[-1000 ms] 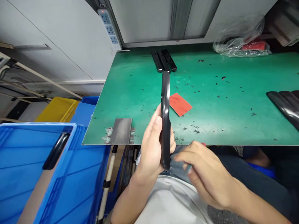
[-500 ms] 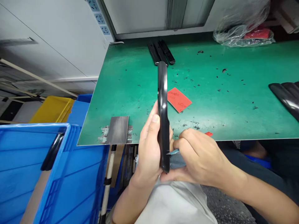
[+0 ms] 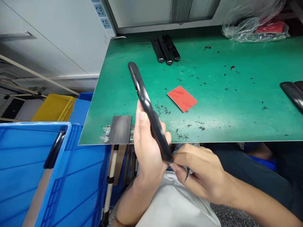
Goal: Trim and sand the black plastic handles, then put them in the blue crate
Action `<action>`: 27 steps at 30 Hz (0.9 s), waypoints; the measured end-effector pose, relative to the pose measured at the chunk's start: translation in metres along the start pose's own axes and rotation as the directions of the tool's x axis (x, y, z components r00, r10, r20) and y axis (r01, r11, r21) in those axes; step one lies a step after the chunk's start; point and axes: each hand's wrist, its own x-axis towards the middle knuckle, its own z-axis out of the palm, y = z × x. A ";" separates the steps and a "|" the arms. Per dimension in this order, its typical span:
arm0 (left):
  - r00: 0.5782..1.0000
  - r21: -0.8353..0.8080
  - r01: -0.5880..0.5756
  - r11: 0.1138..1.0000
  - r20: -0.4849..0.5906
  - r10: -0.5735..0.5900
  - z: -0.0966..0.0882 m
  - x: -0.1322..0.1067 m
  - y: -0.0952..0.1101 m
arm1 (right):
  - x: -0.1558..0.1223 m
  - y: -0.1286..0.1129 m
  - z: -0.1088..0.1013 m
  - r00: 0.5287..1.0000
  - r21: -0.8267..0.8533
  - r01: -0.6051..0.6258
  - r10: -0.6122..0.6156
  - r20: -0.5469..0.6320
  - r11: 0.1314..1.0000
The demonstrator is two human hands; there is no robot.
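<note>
While our left fingers (image 3: pixel 142 126) are gripping the black plastic piece (image 3: pixel 148 107) above the counter (image 3: pixel 224 94), our right fingers (image 3: pixel 182 154) are pinching a small blade (image 3: pixel 187 174), working it close to the piece's lower end for steady control.

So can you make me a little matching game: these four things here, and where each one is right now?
Things:
1. Black curved strip
2. Red rectangular sheet
3. Clear plastic bag
4. Small pointed metal tool

Places:
A. Flat on the green mat
B. Pinched in the right hand
C. Gripped in the left hand
D. Bunched at the mat's far right edge

Pairs: 1-C, 2-A, 3-D, 4-B
</note>
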 end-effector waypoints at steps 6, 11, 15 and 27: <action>0.989 -0.011 -0.147 0.989 -0.004 0.147 -0.002 0.002 0.006 | -0.007 0.007 -0.006 0.902 0.329 -0.414 0.430 0.026 0.849; 0.997 0.016 0.039 0.999 0.072 -0.040 -0.003 0.005 0.006 | 0.010 0.004 -0.018 0.997 -0.408 0.052 -0.072 -0.033 0.911; 0.977 0.054 0.162 0.985 0.130 -0.168 -0.001 0.001 0.006 | 0.024 0.006 -0.017 0.970 -0.543 0.229 -0.235 0.060 0.808; 0.962 0.177 0.199 0.964 0.152 -0.226 -0.004 -0.002 0.006 | 0.034 0.001 -0.024 0.965 -0.704 0.255 -0.219 0.143 0.663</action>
